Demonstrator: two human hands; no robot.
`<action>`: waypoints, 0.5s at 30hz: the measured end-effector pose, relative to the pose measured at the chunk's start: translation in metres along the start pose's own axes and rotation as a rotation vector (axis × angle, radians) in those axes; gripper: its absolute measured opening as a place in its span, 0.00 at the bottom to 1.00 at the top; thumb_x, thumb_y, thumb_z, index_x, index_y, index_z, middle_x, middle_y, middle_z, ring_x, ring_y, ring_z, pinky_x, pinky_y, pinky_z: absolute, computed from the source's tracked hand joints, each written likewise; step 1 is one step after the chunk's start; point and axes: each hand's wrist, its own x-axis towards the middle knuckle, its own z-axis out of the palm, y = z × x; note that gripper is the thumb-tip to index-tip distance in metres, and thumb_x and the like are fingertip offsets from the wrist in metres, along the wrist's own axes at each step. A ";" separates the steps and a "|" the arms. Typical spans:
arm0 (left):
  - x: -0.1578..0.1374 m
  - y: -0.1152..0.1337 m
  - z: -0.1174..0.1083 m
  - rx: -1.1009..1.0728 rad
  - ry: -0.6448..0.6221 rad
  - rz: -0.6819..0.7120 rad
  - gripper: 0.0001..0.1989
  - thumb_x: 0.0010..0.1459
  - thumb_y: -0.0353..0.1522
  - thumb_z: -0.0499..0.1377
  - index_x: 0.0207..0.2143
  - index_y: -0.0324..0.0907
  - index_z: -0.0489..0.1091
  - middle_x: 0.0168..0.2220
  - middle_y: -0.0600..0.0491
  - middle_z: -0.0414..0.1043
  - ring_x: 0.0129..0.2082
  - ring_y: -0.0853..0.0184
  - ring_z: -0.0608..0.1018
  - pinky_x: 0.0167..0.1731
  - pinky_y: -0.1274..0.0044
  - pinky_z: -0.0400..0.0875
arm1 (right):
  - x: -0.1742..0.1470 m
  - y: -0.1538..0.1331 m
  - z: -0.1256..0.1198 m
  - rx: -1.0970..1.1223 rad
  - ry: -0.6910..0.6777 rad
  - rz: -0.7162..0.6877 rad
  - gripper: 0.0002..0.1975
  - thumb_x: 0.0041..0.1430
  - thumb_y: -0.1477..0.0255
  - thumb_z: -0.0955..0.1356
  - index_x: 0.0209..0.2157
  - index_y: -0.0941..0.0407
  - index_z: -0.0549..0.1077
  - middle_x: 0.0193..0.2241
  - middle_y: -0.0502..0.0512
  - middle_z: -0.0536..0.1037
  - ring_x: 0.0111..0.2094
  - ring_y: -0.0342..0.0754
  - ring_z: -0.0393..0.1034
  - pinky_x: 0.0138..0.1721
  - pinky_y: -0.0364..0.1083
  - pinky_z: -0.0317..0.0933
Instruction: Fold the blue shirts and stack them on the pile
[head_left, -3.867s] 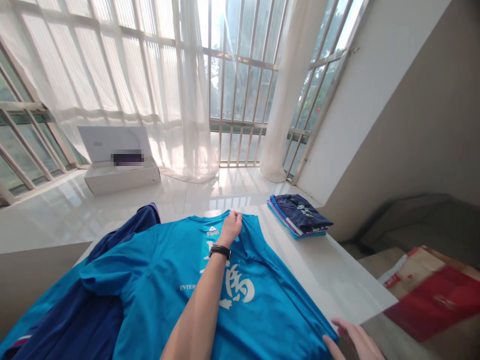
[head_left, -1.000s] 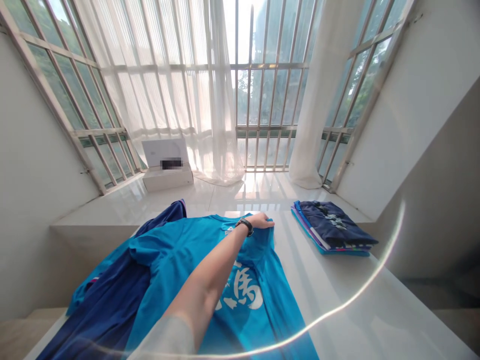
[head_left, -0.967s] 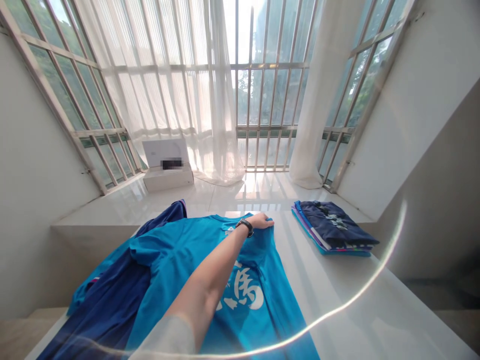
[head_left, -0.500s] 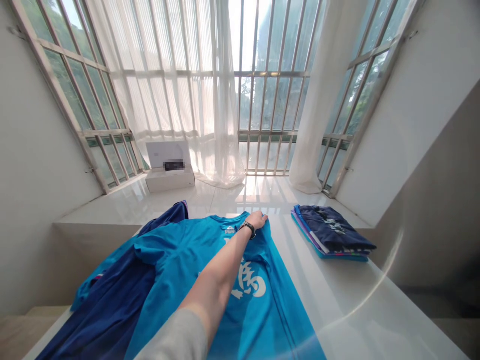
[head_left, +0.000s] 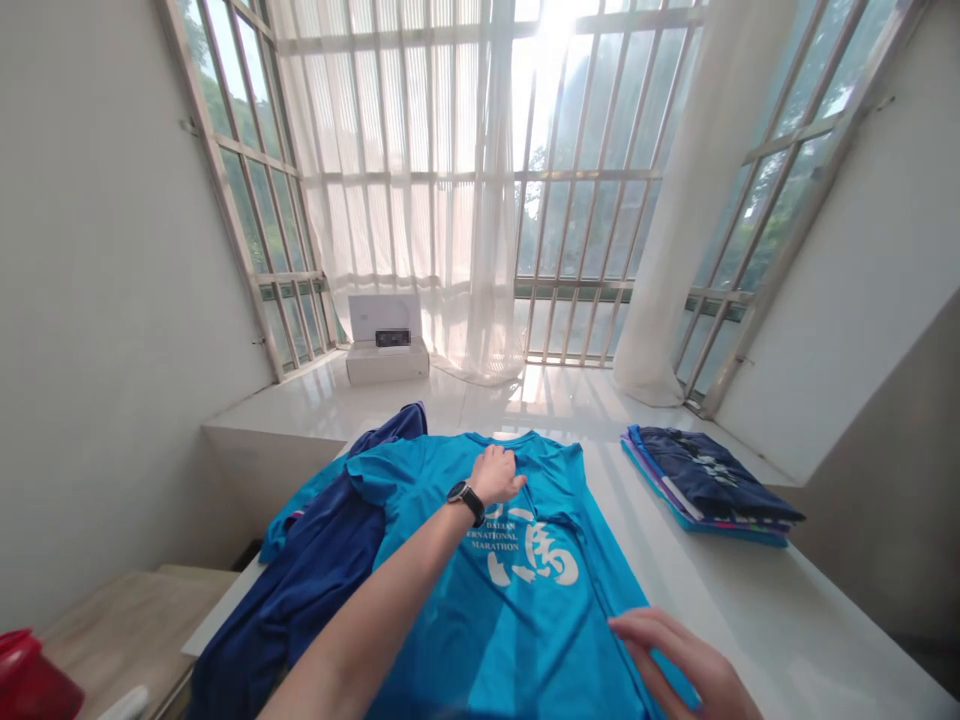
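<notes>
A blue T-shirt lies spread front up on the white ledge, with white lettering and a large white character on its chest. My left hand, with a dark watch at its wrist, rests on the shirt just below the collar. Its fingers are slightly bent over the fabric, thumb apart. At the lower right, my right hand hovers at or touches the shirt's right edge; its fingers are stretched out and the thumb stands apart. Dark blue clothing lies along the shirt's left side, partly under its sleeve.
A folded stack of clothes sits on the white ledge to the right. White boxes stand at the back left by the curtain. Barred windows surround the ledge. A red object shows at the lower left.
My left hand has moved from the shirt's right shoulder to the chest below the collar. My right hand has come into view at the lower right. The view has turned left.
</notes>
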 end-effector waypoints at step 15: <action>-0.027 -0.012 0.055 0.009 0.143 -0.016 0.38 0.65 0.54 0.43 0.68 0.40 0.56 0.71 0.40 0.50 0.71 0.48 0.51 0.69 0.53 0.39 | 0.157 0.118 0.097 -0.675 -0.266 0.231 0.37 0.66 0.48 0.54 0.68 0.54 0.56 0.70 0.60 0.55 0.70 0.61 0.46 0.68 0.60 0.47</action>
